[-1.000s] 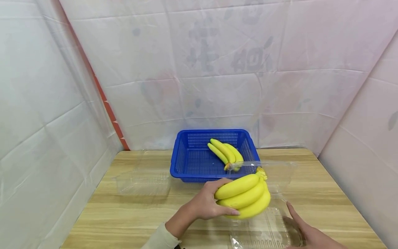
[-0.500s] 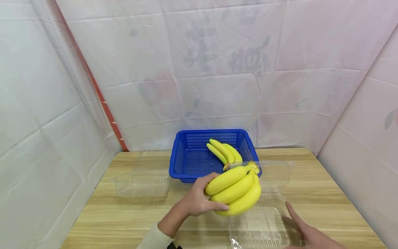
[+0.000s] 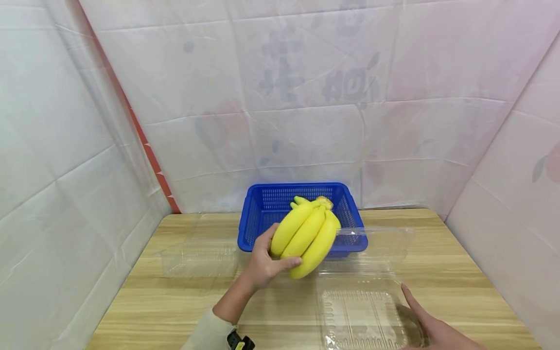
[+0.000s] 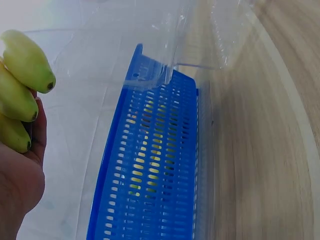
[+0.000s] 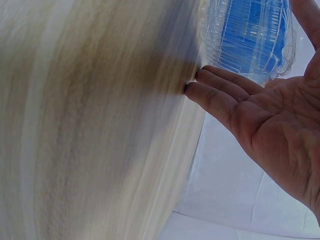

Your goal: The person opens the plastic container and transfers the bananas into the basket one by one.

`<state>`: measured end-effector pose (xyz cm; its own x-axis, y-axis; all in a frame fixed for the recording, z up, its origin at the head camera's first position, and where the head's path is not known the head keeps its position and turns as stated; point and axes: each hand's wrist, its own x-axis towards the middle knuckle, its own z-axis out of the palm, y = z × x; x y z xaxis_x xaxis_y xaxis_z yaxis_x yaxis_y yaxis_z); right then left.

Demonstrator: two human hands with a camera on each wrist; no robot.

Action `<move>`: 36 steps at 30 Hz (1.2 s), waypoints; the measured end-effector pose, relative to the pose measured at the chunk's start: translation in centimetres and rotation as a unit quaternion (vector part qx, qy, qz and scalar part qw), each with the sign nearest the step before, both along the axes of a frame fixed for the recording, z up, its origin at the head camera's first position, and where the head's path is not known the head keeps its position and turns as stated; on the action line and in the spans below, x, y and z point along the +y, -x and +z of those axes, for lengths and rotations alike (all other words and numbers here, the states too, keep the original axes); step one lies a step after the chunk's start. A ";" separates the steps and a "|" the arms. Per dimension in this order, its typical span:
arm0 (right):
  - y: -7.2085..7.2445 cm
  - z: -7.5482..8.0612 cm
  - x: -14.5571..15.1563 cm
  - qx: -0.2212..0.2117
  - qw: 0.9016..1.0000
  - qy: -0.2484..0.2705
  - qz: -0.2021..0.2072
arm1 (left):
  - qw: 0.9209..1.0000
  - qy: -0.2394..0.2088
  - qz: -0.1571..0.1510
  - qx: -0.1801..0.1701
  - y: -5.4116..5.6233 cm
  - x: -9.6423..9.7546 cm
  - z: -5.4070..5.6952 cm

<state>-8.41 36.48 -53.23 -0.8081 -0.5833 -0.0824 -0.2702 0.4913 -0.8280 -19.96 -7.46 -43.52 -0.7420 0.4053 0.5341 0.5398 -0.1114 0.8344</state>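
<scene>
My left hand [image 3: 262,267] grips a bunch of yellow bananas [image 3: 308,238], fingers behind and thumb across the front, in the air over the near side of a blue basket [image 3: 246,218]. Its stem end points up and away. The blunt tips of these bananas [image 4: 25,62] show at the left of the left wrist view. Mostly hidden behind them, a second bunch of bananas [image 3: 301,200] lies in the basket. My right hand [image 3: 430,326], fingers extended, is beside the right edge of a clear plastic clamshell box [image 3: 363,316]. The right wrist view shows that hand's palm [image 5: 285,120] empty.
The box's raised clear lid [image 3: 385,245] stands between its base and the basket, overlapping the basket's front right corner. Another clear plastic container [image 3: 199,260] is on the wooden table [image 3: 144,301] at the left. White sheeting [image 3: 302,136] encloses the back and sides.
My left hand has carried the bananas left and away from above the clamshell box to the basket, turning the stem end farther upward. The right hand has stayed in place.
</scene>
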 end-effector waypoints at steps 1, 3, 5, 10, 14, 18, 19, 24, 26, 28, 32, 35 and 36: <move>0.0 0.0 0.0 0.000 1.000 -0.002 -0.001 | 1.000 -0.002 0.007 -0.002 0.1 0.0 0.0; 0.0 0.0 0.0 0.001 1.000 -0.002 -0.001 | 1.000 -0.003 0.020 -0.010 0.3 -0.1 0.0; 0.0 0.1 0.0 0.004 1.000 0.000 0.001 | 0.999 0.001 0.036 -0.021 0.5 -0.2 0.1; 0.2 -0.1 -0.1 0.008 1.000 0.009 0.008 | 0.995 0.020 0.087 -0.044 1.0 -0.3 0.1; 0.5 -0.5 0.1 0.002 1.000 0.022 0.019 | 0.991 0.035 0.113 -0.070 1.4 -0.1 -0.1; 0.6 -0.8 0.6 -0.012 0.999 0.036 0.030 | 0.987 0.042 0.122 -0.093 2.1 0.4 -0.4; 0.7 -0.9 0.7 -0.006 0.999 0.036 0.032 | 0.986 0.042 0.127 -0.096 2.3 0.5 -0.4; 0.5 -0.5 0.4 -0.008 1.000 0.023 0.018 | 0.977 0.066 0.177 -0.095 3.5 0.8 -0.5; 0.4 0.0 -0.1 -0.018 1.000 0.012 0.011 | 0.972 0.083 0.199 -0.093 4.1 0.9 -0.6; 0.3 0.6 -0.3 -0.024 1.000 0.004 0.004 | 0.967 0.097 0.218 -0.094 4.6 1.0 -0.6; 0.0 1.1 -0.5 -0.028 1.000 -0.002 0.000 | 0.954 0.120 0.258 -0.094 5.4 1.4 -0.8; -0.1 1.0 -0.3 -0.031 0.999 -0.010 -0.004 | 0.945 0.136 0.282 -0.093 5.8 1.7 -0.9; -0.2 1.0 -0.2 -0.029 0.999 -0.012 -0.005 | 0.942 0.142 0.288 -0.094 5.9 1.9 -0.9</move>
<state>-8.26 36.24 -52.22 -0.8067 -0.5731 -0.1442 -0.2170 0.5142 -0.8297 -25.85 -5.59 -44.44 -0.9534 0.0134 0.3014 0.2817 0.3969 0.8736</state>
